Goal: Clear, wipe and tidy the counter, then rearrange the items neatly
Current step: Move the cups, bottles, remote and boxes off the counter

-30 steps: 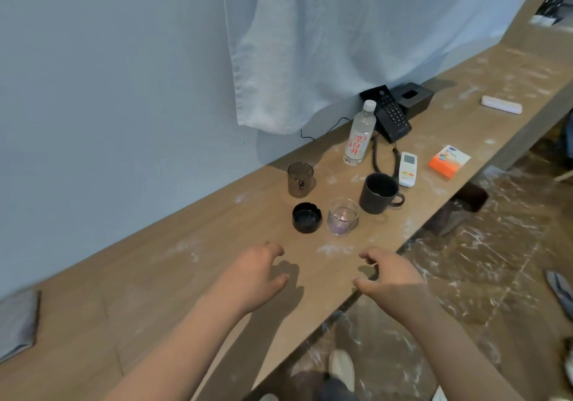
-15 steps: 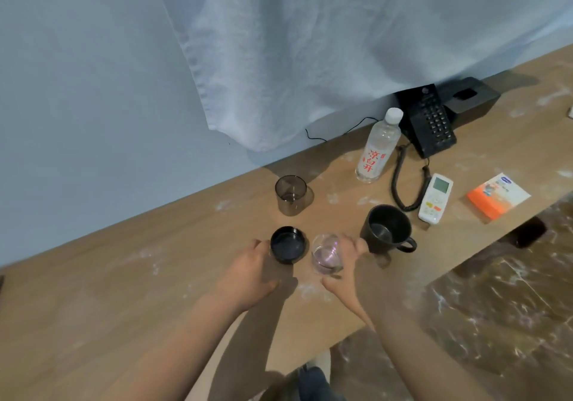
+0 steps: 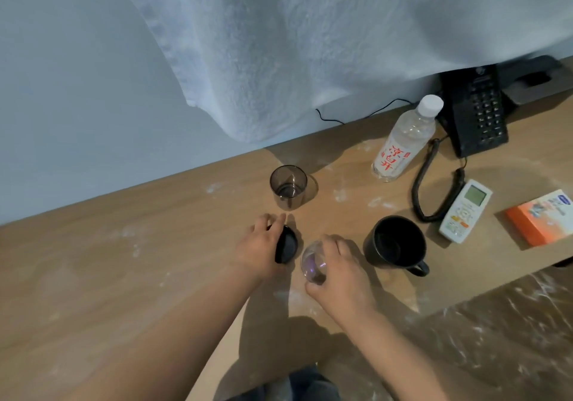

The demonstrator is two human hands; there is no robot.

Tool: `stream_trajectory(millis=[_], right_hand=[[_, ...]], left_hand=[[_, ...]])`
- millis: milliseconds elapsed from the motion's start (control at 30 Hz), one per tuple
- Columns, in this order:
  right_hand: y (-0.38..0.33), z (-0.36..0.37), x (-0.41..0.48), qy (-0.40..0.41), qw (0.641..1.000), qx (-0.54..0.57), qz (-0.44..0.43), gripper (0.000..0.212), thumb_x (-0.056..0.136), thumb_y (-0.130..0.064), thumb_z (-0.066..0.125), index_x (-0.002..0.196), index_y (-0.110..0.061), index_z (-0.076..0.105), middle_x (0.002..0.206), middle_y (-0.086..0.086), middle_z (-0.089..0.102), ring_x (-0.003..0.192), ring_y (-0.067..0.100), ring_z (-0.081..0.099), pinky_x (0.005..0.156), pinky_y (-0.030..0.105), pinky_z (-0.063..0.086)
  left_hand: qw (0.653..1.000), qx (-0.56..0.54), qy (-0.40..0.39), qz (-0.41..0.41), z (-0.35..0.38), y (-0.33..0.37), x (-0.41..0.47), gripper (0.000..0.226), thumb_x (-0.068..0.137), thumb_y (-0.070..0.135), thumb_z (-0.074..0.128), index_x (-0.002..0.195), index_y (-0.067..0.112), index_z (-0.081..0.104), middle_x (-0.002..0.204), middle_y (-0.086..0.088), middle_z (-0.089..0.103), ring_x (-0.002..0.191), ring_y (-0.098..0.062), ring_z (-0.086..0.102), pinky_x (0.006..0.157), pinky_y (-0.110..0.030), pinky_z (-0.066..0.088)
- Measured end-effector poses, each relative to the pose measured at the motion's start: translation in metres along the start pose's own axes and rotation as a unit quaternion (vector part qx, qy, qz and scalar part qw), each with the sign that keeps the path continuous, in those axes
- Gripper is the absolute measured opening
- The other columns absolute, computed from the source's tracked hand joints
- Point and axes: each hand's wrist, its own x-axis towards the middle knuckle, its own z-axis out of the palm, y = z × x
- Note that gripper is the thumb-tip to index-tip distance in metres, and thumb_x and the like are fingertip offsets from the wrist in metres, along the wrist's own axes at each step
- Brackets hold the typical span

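Note:
On the dusty wooden counter (image 3: 155, 264) my left hand (image 3: 259, 247) curls over a low black ashtray (image 3: 288, 245), fingers on its far rim and thumb side hidden. My right hand (image 3: 339, 272) grips a small clear glass (image 3: 311, 265), which tilts toward me. A black mug (image 3: 395, 242) stands just right of that hand. Behind them stands a smoky dark tumbler (image 3: 289, 185). A water bottle (image 3: 403, 146) with red lettering stands further back right.
A black desk phone (image 3: 476, 115) with coiled cord (image 3: 423, 186), a white remote (image 3: 465, 211) and an orange box (image 3: 544, 217) lie at the right. A white towel (image 3: 310, 44) hangs on the wall above. The counter's front edge (image 3: 483, 289) drops to a marbled floor.
Both hands came forward from the near edge to the ashtray and the clear glass and closed on them. The glass now tilts. The camera has leaned in closer.

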Motion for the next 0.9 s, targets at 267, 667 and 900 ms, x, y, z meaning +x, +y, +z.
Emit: stream_trajectory(millis=[267, 667, 900], right_hand=[[0.005, -0.001, 0.004, -0.01, 1.0, -0.012, -0.015, 0.081, 0.078, -0.04, 0.072, 0.144, -0.026, 0.025, 0.137, -0.003, 0.039, 0.118, 0.018, 0.052, 0.086, 0.024, 0.048], [0.005, -0.026, 0.008, -0.001, 0.998, 0.024, -0.051, 0.08, 0.068, -0.053, 0.073, 0.134, -0.03, 0.034, 0.122, -0.008, 0.045, 0.106, 0.016, 0.055, 0.082, 0.028, 0.051], [-0.038, -0.051, -0.003, 0.007, 0.99, 0.064, -0.125, 0.07, 0.065, -0.055, 0.07, 0.126, -0.033, 0.042, 0.116, -0.012, 0.048, 0.106, 0.013, 0.051, 0.087, 0.031, 0.046]], left_hand=[[1.0, -0.013, 0.026, -0.006, 0.012, 0.001, 0.011, 0.077, 0.077, 0.042, 0.07, 0.143, 0.023, 0.035, 0.129, -0.006, 0.044, 0.103, -0.032, 0.053, 0.092, -0.034, 0.043], [0.97, -0.189, 0.105, -0.112, -0.009, -0.006, -0.061, 0.073, 0.062, 0.045, 0.078, 0.121, 0.023, 0.041, 0.112, 0.004, 0.052, 0.102, -0.025, 0.057, 0.077, -0.03, 0.044], [0.916, -0.269, 0.229, -0.189, -0.026, -0.026, -0.126, 0.065, 0.067, 0.04, 0.078, 0.122, 0.03, 0.045, 0.111, 0.01, 0.054, 0.099, -0.013, 0.053, 0.075, -0.024, 0.04]])
